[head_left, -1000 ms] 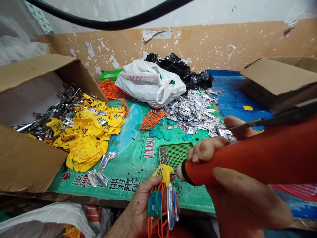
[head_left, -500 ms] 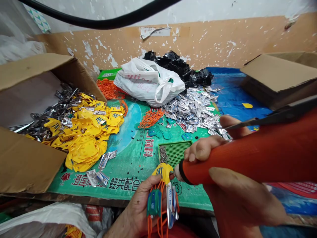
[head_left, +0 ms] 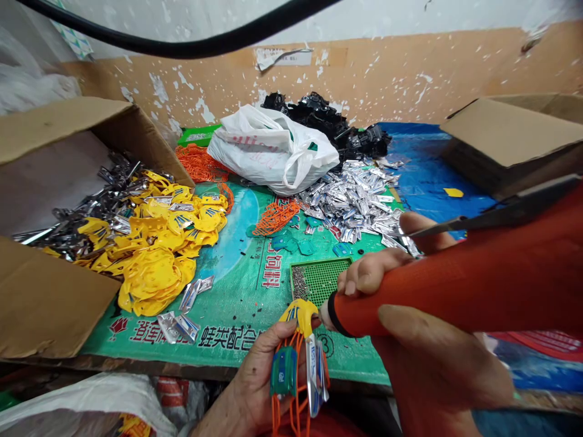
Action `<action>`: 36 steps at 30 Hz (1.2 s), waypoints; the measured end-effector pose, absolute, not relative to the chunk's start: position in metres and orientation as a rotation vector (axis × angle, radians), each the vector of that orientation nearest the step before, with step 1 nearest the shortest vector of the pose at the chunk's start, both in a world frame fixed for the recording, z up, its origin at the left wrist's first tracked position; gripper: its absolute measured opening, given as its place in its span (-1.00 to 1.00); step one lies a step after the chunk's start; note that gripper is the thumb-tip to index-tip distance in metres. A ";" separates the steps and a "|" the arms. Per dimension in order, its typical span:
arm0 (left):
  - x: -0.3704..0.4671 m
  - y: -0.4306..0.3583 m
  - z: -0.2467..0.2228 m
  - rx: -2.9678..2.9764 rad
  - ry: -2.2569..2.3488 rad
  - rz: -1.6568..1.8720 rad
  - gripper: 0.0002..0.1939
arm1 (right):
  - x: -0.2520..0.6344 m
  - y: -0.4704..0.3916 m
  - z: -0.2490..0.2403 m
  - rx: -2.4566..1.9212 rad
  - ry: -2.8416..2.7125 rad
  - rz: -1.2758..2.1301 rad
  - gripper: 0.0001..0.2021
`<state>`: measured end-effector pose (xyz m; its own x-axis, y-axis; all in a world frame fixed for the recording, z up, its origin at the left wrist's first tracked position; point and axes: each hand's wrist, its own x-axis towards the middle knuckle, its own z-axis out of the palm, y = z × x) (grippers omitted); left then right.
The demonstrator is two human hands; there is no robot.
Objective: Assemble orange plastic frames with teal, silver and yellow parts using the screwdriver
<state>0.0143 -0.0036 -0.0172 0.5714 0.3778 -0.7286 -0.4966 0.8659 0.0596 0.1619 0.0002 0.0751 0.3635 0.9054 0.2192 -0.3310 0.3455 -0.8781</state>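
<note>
My left hand (head_left: 259, 370), fingers closed, grips a small assembly at the table's front edge. It has a yellow plastic piece (head_left: 298, 314) on top, with a green-blue plastic part (head_left: 283, 371), a silver strip (head_left: 315, 376) and orange netting (head_left: 298, 419) below. My right hand (head_left: 437, 352) is wrapped round a thick orange power screwdriver (head_left: 437, 279). The screwdriver's pale nose meets the right side of the yellow piece; its bit is hidden. A dark pointed blade, like that of scissors (head_left: 496, 212), also lies along the right hand, above the tool.
A green tray (head_left: 321, 288) of small screws lies just behind. On the left, a cardboard box (head_left: 54, 297) spills yellow and metal parts. Silver strips (head_left: 359, 200), a white bag (head_left: 273, 149) and black parts (head_left: 319, 118) fill the back. Another box (head_left: 510, 136) stands right.
Both hands, the assembly and the screwdriver keep nearly the same pose. The view has shifted very slightly, and the right hand with the tool sits a touch further left.
</note>
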 end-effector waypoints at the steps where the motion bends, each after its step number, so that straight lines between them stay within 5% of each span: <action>1: 0.014 -0.004 -0.018 -0.158 0.804 0.513 -0.77 | 0.162 0.001 0.075 -0.858 -0.826 0.929 -0.50; 20: 0.019 -0.011 -0.010 0.386 1.079 0.715 -0.77 | 0.178 -0.010 0.069 -0.756 -0.887 0.995 -0.42; 29: 0.021 -0.015 -0.016 0.420 1.104 0.713 -0.73 | 0.170 -0.009 0.063 -0.752 -0.936 0.977 -0.72; 36: 0.022 -0.013 -0.014 0.419 1.096 0.712 -0.74 | 0.168 -0.005 0.064 -0.812 -0.973 0.985 -0.48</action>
<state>0.0219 -0.0129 -0.0140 0.2723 0.7043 -0.6556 -0.3129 0.7091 0.6319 0.1682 -0.0052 0.0641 0.2302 0.9305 0.2849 -0.2961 0.3459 -0.8903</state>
